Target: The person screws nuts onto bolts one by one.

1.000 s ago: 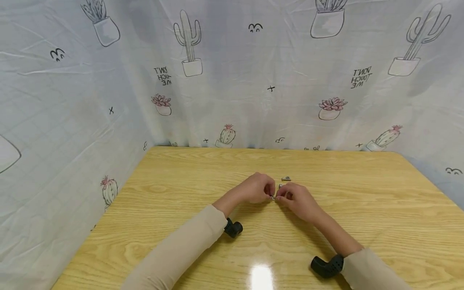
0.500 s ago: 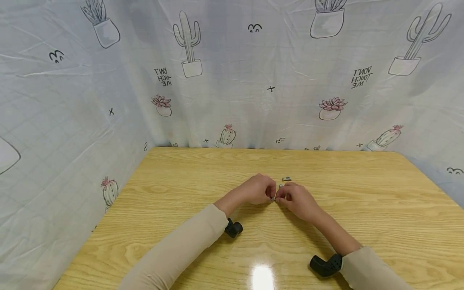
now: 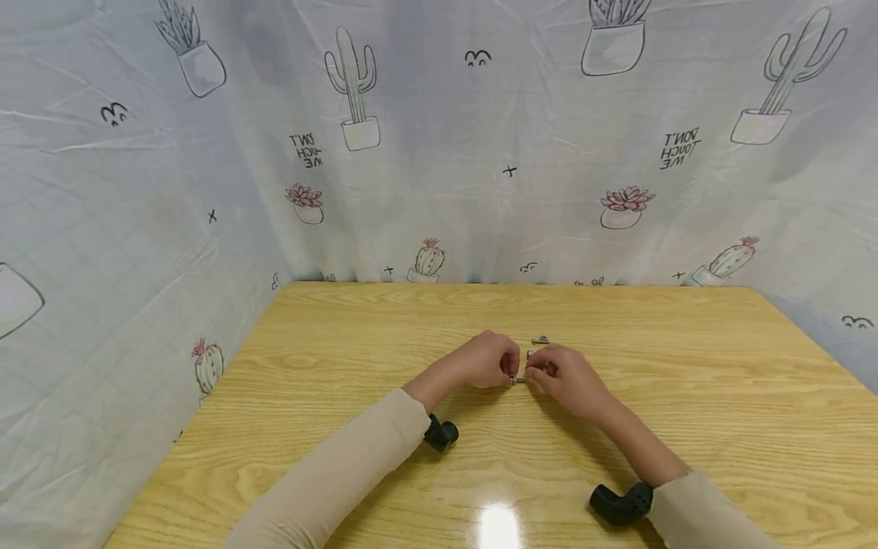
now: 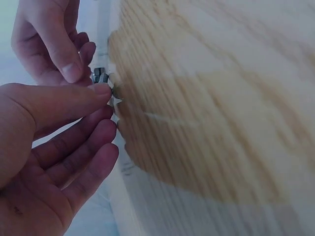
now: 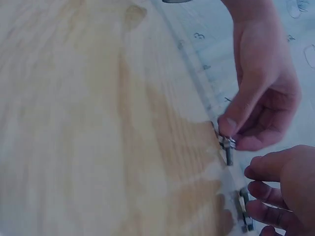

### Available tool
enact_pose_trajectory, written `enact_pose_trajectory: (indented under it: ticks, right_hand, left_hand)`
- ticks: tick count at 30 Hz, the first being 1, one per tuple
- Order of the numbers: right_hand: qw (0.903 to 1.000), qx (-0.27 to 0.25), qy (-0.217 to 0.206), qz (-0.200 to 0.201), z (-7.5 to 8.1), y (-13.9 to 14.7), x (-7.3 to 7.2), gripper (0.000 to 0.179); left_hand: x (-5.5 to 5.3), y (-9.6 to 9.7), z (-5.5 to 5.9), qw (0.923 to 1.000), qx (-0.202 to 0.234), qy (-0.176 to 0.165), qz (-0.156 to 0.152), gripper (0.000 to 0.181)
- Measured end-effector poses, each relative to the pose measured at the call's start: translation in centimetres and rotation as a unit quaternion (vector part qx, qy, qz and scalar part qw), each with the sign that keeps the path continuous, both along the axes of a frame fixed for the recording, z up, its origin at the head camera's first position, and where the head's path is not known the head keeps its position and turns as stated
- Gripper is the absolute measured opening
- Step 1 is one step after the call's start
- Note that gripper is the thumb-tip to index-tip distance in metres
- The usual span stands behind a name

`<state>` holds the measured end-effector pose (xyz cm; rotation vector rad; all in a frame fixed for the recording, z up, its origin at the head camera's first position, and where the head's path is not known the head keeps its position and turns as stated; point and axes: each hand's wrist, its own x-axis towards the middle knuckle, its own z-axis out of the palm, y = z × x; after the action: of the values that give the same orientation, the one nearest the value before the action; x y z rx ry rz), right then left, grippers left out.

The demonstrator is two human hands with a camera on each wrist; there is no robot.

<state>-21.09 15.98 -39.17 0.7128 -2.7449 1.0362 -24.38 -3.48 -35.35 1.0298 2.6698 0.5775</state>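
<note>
My left hand (image 3: 485,361) pinches a small metal bolt (image 5: 229,156) between thumb and fingertips, close over the wooden table. Its wider silver end sits at the fingertips and the thin dark shaft points toward my right hand (image 3: 568,380). In the left wrist view, the left thumb and fingers cover much of the bolt (image 4: 103,77). Fingers loosely bent, the right hand hovers beside the shaft's free end, with a gap between them in the right wrist view. Nothing shows between its thumb and forefinger.
A small metal piece (image 3: 530,353) lies just behind the right fingers, partly hidden. Farther back is another metal piece (image 3: 541,340) with a straight shaft. The wooden table (image 3: 357,328) ends at a cactus-printed curtain (image 3: 507,213). Black wrist mounts (image 3: 620,505) hang at both cuffs.
The right fingers have drawn back slightly to the right from the bolt, so more of its shaft shows. The left hand keeps its pinch nearly in place.
</note>
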Motion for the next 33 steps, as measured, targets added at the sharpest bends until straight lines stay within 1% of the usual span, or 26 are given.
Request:
enact_pose_trajectory:
  ticks: [5,8,10,12,14,19,25,33]
  right_hand:
    - [0.9994,-0.016,-0.002,-0.032,0.3,1.5,0.2,0.010]
    - [0.9981,-0.026,-0.008,-0.055,0.3,2.5,0.1,0.012]
    - [0.9973,-0.032,-0.011,-0.066,0.2,3.2,0.1,0.012]
    - [0.9966,-0.034,-0.011,-0.074,0.2,3.6,0.1,0.013]
    - [0.9964,-0.031,-0.006,-0.079,0.1,4.0,0.2,0.013]
    - [0.9958,-0.029,0.003,-0.087,-0.1,4.6,0.3,0.013]
    - [0.9950,-0.034,-0.006,-0.093,-0.3,5.0,0.2,0.014]
    - [0.9952,-0.032,-0.007,-0.092,-0.5,5.3,0.1,0.014]
  left_hand:
    - [-0.3,-0.1,0.1,0.9994,0.019,-0.025,0.015,0.009]
    - [-0.7,0.0,0.3,0.9982,0.031,-0.045,0.025,0.009]
    - [-1.2,0.1,0.5,0.9979,0.034,-0.048,0.026,0.008]
    - [-1.7,0.2,0.6,0.9979,0.033,-0.049,0.025,0.006]
    - [-2.3,0.4,0.5,0.9986,0.027,-0.042,0.021,0.005]
    - [-3.5,1.4,0.2,0.9995,0.003,-0.028,0.013,0.005]
    - [-4.4,2.3,0.0,0.9996,-0.016,-0.023,0.009,0.009]
    - [-5.1,3.3,-0.3,0.9994,-0.021,-0.023,0.012,0.010]
